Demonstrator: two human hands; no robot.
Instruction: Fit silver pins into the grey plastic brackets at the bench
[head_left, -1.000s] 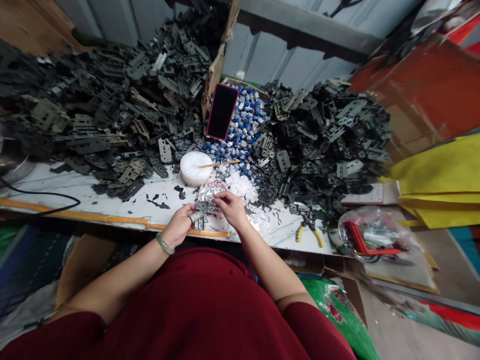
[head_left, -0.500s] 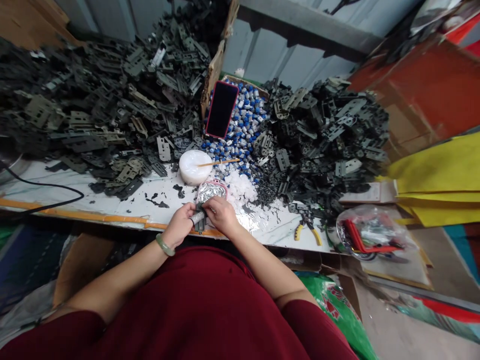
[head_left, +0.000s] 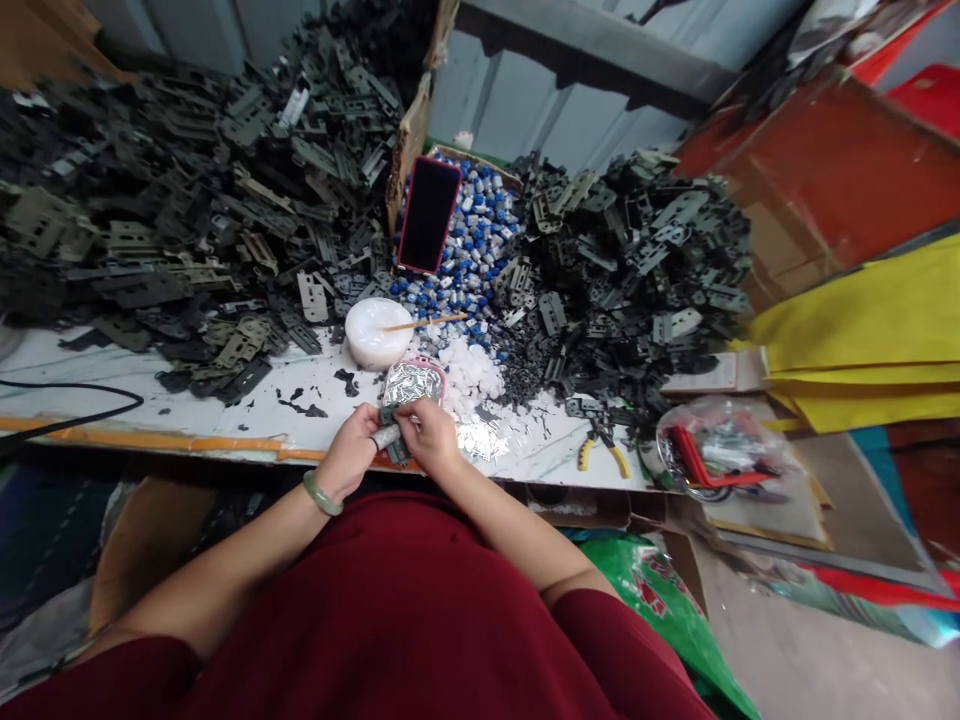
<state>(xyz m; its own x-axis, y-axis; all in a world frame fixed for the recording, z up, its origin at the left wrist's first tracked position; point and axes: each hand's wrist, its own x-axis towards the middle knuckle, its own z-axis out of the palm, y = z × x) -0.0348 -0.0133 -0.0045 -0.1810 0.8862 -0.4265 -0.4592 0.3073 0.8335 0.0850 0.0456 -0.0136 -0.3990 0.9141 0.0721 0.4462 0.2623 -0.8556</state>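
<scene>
Close to the table's front edge, my left hand (head_left: pixel 352 450) is closed around a dark grey plastic part (head_left: pixel 397 452). A grey wrapping covers one of its fingers, and a pale green bangle is on the wrist. My right hand (head_left: pixel 431 437) pinches at the upper end of the same part; whether a small piece sits between those fingertips is hidden. Just beyond the hands is a pink-rimmed dish (head_left: pixel 414 384) full of small shiny metal pieces. A white bowl (head_left: pixel 379 333) of whitish paste stands behind it, with a thin wooden stick (head_left: pixel 427 322) lying across its rim.
Dark plastic parts are heaped at left (head_left: pixel 187 220) and right (head_left: pixel 622 250). Between them lie many blue-and-silver small components (head_left: pixel 480 230) and a propped phone (head_left: pixel 430 215). White discs (head_left: pixel 472 372), yellow-handled pliers (head_left: pixel 602 455) and a plastic bag (head_left: pixel 720 450) lie to the right.
The whole view has shifted slightly, so the table things appear further left. Both hands stay at the grey part, which is tilted a little differently; my right fingers have moved slightly on it.
</scene>
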